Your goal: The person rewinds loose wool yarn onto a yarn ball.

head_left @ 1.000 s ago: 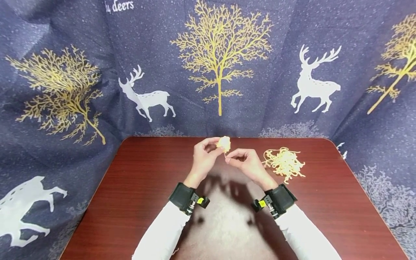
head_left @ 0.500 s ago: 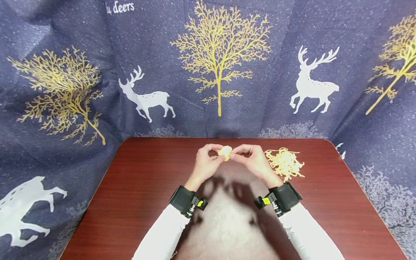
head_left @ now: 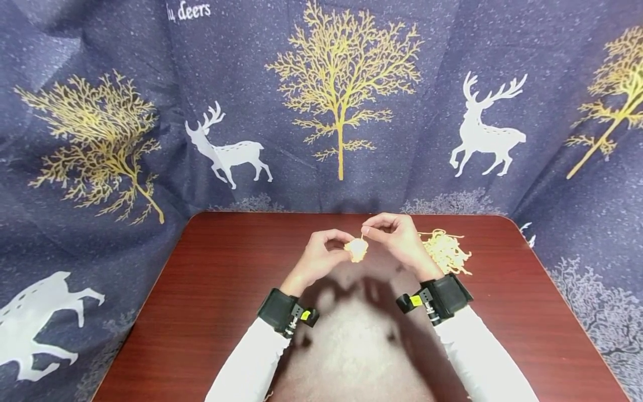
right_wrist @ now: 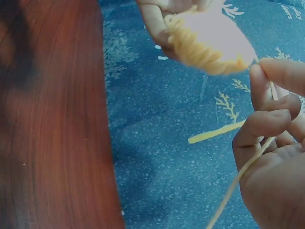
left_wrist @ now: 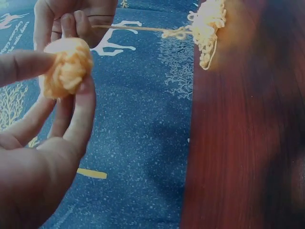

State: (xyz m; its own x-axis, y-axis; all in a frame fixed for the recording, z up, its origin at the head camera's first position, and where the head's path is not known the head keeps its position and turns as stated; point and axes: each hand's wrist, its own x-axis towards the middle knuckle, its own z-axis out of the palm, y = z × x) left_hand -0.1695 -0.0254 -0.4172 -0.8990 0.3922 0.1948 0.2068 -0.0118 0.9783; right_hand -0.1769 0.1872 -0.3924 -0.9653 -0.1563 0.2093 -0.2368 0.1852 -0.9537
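Between the thumb and fingers of my left hand (head_left: pixel 324 254) is a small ball of pale yellow yarn (head_left: pixel 356 249), held up over the table. Wound loops show along its side in the right wrist view. My right hand (head_left: pixel 399 237), just right of the ball and a little farther back, pinches the yarn strand (right_wrist: pixel 272 90) between thumb and forefinger. From that pinch the strand runs to the ball one way; the other way it crosses the palm and leads off to a loose, tangled heap of yarn (head_left: pixel 446 251) on the table, partly behind my right wrist.
The reddish-brown wooden table (head_left: pixel 216 279) has rounded far corners. Behind it hangs a dark blue cloth (head_left: pixel 301 190) printed with trees and deer. Each wrist wears a black band (head_left: pixel 281 311) with a small camera.
My right hand has swung from below the ball, past its right side, to behind it, drawing the strand along. The left hand has shifted the ball slightly right and toward me.
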